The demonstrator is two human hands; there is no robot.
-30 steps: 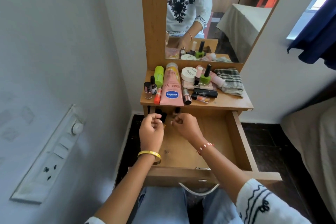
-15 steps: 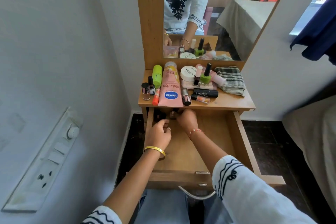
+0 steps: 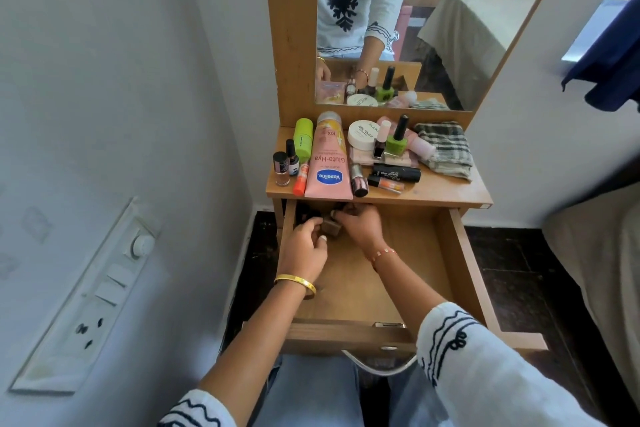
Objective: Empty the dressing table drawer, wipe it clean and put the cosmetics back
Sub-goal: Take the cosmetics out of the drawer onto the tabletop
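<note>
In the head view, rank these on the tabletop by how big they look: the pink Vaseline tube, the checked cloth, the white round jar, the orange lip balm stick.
1. Pink Vaseline tube
2. Checked cloth, close to the tube in area, so this order is unsure
3. White round jar
4. Orange lip balm stick

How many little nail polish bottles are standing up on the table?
4. Two stand at the left edge: a brown one and a dark one. A green one and a pale-capped one stand mid-table. More may hide in the drawer.
</note>
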